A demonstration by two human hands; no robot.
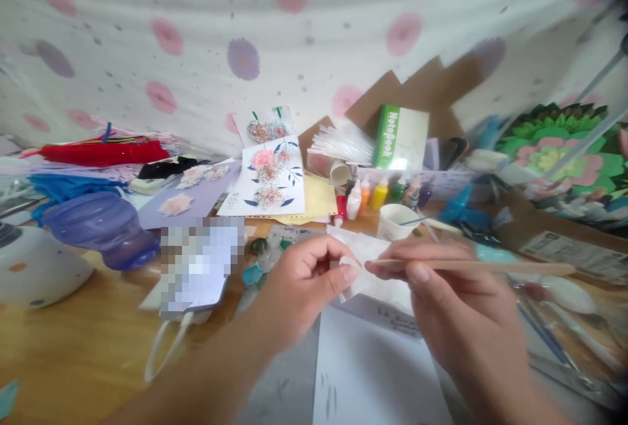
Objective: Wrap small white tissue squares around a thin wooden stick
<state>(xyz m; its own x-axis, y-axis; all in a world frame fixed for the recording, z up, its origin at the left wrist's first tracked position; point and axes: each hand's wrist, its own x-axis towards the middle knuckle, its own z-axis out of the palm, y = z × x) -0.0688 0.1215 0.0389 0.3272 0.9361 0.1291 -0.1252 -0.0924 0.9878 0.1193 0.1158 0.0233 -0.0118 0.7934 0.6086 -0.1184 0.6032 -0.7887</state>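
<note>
My left hand (309, 284) pinches a small crumpled piece of white tissue or paper (345, 293) between thumb and fingers. Facing it, my right hand (456, 307) is closed around a slim wooden stick (520, 267), held almost level. The stick's tip lies close to the white piece; motion blur hides whether they touch, and its exact kind cannot be made out. Beneath both hands lie a folded white tissue (380, 281) and a white sheet (373, 366) with a few dark strokes on it.
A phone (203, 268) with a white cable lies left, beside a purple vase-like container (98, 225). Behind the hands stand a white cup (396, 221), several paint bottles (379, 195) and a flower card (269, 183). Brushes (549, 333) and a cardboard box (574, 248) occupy the right.
</note>
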